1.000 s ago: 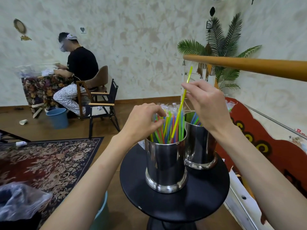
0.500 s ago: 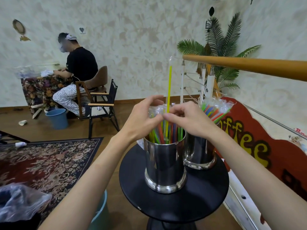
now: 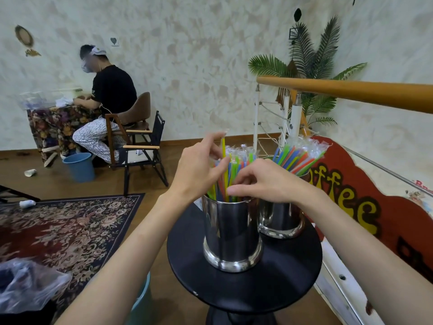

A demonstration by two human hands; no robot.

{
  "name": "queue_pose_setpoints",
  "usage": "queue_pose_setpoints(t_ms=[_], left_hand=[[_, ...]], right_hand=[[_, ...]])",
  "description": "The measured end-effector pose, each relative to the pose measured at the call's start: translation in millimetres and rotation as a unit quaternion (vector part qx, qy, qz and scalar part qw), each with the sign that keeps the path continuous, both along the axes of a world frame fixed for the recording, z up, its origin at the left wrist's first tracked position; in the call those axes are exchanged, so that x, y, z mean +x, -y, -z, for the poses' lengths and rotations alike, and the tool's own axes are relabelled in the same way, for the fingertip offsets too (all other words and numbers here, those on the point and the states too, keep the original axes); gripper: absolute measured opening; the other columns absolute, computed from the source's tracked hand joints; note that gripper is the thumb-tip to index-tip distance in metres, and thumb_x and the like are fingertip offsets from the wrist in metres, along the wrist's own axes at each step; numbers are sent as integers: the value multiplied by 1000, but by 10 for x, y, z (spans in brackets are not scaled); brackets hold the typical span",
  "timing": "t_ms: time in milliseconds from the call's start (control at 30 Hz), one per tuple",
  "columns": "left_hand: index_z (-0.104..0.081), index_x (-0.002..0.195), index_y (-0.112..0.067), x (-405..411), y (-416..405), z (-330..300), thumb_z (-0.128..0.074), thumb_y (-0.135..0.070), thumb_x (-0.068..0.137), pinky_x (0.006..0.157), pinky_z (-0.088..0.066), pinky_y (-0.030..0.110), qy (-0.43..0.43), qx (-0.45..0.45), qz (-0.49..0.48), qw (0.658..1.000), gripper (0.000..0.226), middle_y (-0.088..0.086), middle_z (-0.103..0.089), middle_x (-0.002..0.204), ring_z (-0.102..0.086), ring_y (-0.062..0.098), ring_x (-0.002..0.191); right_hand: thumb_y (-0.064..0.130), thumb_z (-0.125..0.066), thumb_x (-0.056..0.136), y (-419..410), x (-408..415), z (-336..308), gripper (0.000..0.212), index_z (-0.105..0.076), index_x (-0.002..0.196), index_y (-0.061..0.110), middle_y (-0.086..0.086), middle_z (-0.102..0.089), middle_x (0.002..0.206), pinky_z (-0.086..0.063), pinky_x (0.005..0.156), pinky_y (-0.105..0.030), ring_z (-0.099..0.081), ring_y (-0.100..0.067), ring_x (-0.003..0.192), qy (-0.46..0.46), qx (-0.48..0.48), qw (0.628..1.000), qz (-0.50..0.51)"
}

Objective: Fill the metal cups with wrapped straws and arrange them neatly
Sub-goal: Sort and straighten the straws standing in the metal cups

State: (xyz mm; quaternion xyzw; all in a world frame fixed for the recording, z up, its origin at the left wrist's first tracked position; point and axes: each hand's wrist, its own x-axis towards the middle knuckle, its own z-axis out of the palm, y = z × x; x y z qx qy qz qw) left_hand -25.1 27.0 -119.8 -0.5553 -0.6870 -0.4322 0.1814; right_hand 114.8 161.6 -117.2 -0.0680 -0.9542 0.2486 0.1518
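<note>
Yellow straw [image 3: 224, 170] was sticking way up half a sec ago, now it's mostly down in the front cup [image 3: 232, 233] w/ the rest. Right hand [image 3: 264, 181] pinches it low, left hand [image 3: 199, 167] steadies the bundle, fingers loose. Back cup [image 3: 281, 219] looks full, so prob nearly done.

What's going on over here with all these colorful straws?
A person is loading wrapped straws into two metal cups on a small round black table. Both hands work at the near cup: the left hand touches the top of a yellow straw that stands taller than the rest, and the right hand reaches into the bundle near the rim. The far cup is already full of straws.
</note>
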Motion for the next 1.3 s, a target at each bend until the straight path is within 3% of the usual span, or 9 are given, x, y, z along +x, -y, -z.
queue_pose_setpoints(t_ms=[100,267,400,500,667,833,933,1133,1300], left_hand=[[-55,138,-16,-20,6,15,-75,-19,86,95,-47,47,-43,-44,-27,998,56,-2,-61,112,-58,20,107],[-57,140,-18,-33,21,-2,-78,-19,82,104,-38,39,-93,-85,-54,991,61,2,-54,136,-47,21,127],[-68,126,-25,-42,31,-9,-73,-25,89,99,-36,40,-136,-157,-60,976,37,-5,-60,130,-52,19,120],[-72,115,-27,-42,52,32,-69,-32,93,99,-38,42,-130,-151,-57,978,23,-5,-63,124,-54,19,115],[-72,110,-30,-63,49,54,-68,-50,90,93,-34,36,-125,-149,-63,979,28,-8,-61,115,-54,16,109],[-69,107,-29,-55,5,76,-64,-63,86,86,-28,29,-126,-133,-76,980,40,-13,-57,104,-48,7,98],[-66,102,-29,-39,-19,91,-67,-58,87,82,-29,29,-113,-105,-82,985,33,-17,-54,93,-47,5,90],[-55,96,-31,-20,-60,114,-72,-42,89,80,-36,33,-88,-86,-92,988,21,-14,-55,81,-52,9,83],[-64,106,-29,20,-134,82,-72,-24,88,88,-33,32,-96,-110,-93,985,21,-12,-58,102,-56,13,100]], right_hand=[[61,-73,80,-53,107,-43,36,-79,89,26,10,-74,78,-53,69,-26,-67,-4,73,53,-28,997,-40],[61,-78,75,-21,98,-24,38,-78,86,24,5,-73,76,-52,68,-25,-68,-7,72,49,0,999,-15],[65,-78,73,61,53,25,42,-76,79,24,6,-72,71,-50,61,-17,-65,-1,69,22,20,999,13],[59,-79,76,105,60,22,36,-76,80,24,6,-72,73,-52,64,-19,-66,-2,70,-2,11,1000,8],[43,-85,77,-139,218,-193,23,-73,73,24,16,-69,67,-43,61,-18,-60,5,62,-55,-29,996,61],[52,-78,81,-345,284,-172,36,-69,76,18,4,-66,54,-38,39,-14,-51,0,37,85,-21,983,163],[55,-77,81,-332,218,-77,37,-67,82,19,0,-72,68,-39,39,-16,-54,0,40,63,-30,982,177],[46,-81,81,-291,90,-5,31,-65,77,20,5,-67,63,-37,44,-12,-57,4,47,-11,-18,983,181],[35,-84,81,-290,61,6,25,-67,80,17,7,-63,56,-35,39,-10,-54,3,43,-57,-80,983,154]])
